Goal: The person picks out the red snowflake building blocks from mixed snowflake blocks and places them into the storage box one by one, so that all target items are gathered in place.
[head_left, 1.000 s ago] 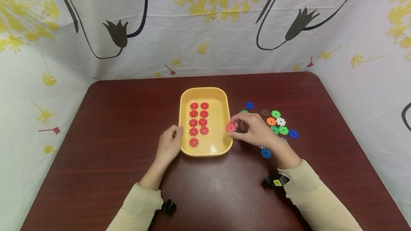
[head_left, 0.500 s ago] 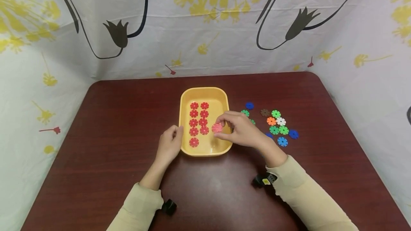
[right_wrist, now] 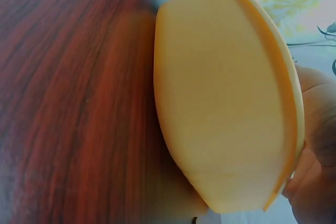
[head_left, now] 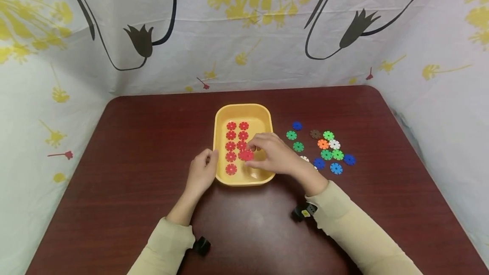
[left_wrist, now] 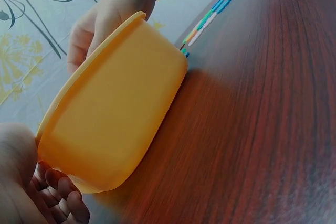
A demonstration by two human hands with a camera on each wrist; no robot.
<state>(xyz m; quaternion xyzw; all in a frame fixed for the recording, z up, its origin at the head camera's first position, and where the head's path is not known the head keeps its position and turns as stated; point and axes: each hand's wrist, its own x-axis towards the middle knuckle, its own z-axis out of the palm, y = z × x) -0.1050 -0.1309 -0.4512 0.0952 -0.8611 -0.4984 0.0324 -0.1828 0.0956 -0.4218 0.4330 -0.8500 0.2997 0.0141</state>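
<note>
A yellow tray (head_left: 220, 118) sits mid-table with several red gear-shaped discs (head_left: 231, 146) laid in two columns inside. My right hand (head_left: 267, 156) reaches over the tray's right rim and pinches another red disc (head_left: 246, 155) just above the tray floor, at the lower end of the right column. My left hand (head_left: 203, 169) rests against the tray's left wall with fingers curled; the left wrist view shows those fingers (left_wrist: 58, 198) beside the tray wall (left_wrist: 115, 119). The right wrist view shows only the tray's outer wall (right_wrist: 220, 93) and a blurred part of the hand.
Loose discs in green (head_left: 291, 135), blue (head_left: 336, 168), orange (head_left: 322, 144), white (head_left: 334, 144) and brown (head_left: 315, 133) lie scattered right of the tray on the dark red table (head_left: 114, 173). A patterned cloth (head_left: 244, 33) walls in the table's back and sides.
My right hand has carried the red disc leftward from the loose pile, over the tray's rim, down to the right column. The left hand has stayed at the tray.
</note>
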